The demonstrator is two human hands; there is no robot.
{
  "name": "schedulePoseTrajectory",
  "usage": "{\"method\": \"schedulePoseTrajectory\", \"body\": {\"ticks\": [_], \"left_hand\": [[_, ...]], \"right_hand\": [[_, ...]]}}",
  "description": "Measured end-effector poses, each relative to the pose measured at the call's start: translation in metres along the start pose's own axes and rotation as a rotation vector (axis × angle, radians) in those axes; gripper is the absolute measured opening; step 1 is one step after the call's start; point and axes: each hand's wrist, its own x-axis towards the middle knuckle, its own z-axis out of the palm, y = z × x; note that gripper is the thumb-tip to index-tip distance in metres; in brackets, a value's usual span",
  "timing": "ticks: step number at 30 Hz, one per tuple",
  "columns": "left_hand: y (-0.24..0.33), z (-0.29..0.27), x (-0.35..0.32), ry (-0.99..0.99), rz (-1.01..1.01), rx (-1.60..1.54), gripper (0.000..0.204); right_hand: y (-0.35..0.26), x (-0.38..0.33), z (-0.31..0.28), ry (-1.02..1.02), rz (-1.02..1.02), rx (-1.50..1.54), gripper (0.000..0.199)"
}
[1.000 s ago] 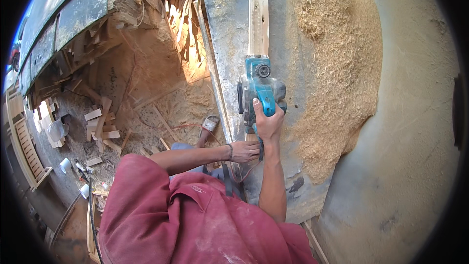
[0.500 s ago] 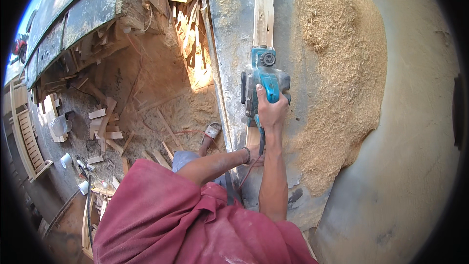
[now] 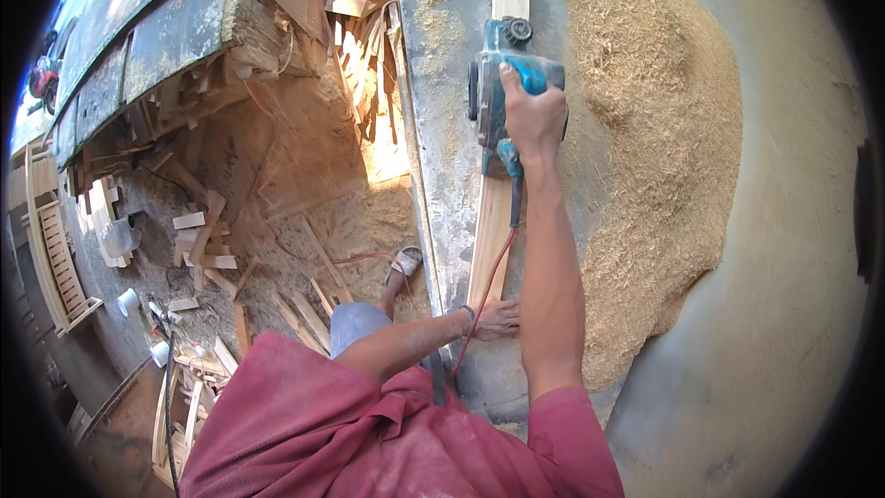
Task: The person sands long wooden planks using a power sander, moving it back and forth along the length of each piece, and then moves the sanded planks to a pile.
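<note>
My right hand [image 3: 535,120] is wrapped round the handle of a teal and dark electric hand planer [image 3: 496,97], thumb along its top. The planer rests on a long, pale wooden board [image 3: 490,238] that runs away from me along a grey workbench [image 3: 438,120]. Bare planed wood shows on the near side of the tool, and the board goes on beyond it. At the board's near end my left hand [image 3: 495,319] lies flat, fingers stretched to the right against the end and bench top. A red and black power cord [image 3: 491,288] trails from the planer past my left wrist.
A big heap of wood shavings [image 3: 659,166] covers the bench's right side. On the floor to the left lie wood offcuts [image 3: 207,240] and white cups [image 3: 127,302]. A slab-topped bench [image 3: 175,28] stands at the far left, near a slatted wooden piece [image 3: 60,254].
My right hand has pushed the planer farther along the board, away from me, straightening that arm. More planed board shows behind it. My left hand stays at the near end, now more visible.
</note>
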Motion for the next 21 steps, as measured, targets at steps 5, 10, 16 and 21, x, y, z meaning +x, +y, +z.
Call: {"method": "schedulePoseTrajectory", "body": {"ticks": [5, 10, 16, 21], "left_hand": [[0.005, 0.017, -0.001, -0.029, -0.009, -0.135, 0.041], [0.005, -0.009, 0.008, -0.044, -0.066, -0.045, 0.042], [-0.017, -0.032, 0.016, 0.059, -0.009, -0.214, 0.034], [-0.182, -0.118, 0.037, 0.219, -0.182, -0.034, 0.040]], "right_hand": [[-0.024, 0.059, 0.009, -0.048, 0.056, -0.067, 0.040], [-0.027, 0.119, 0.031, 0.063, 0.035, -0.113, 0.054], [-0.047, 0.158, 0.037, 0.000, 0.048, -0.020, 0.055], [-0.062, 0.171, 0.044, 0.009, 0.027, -0.058, 0.055]]}}
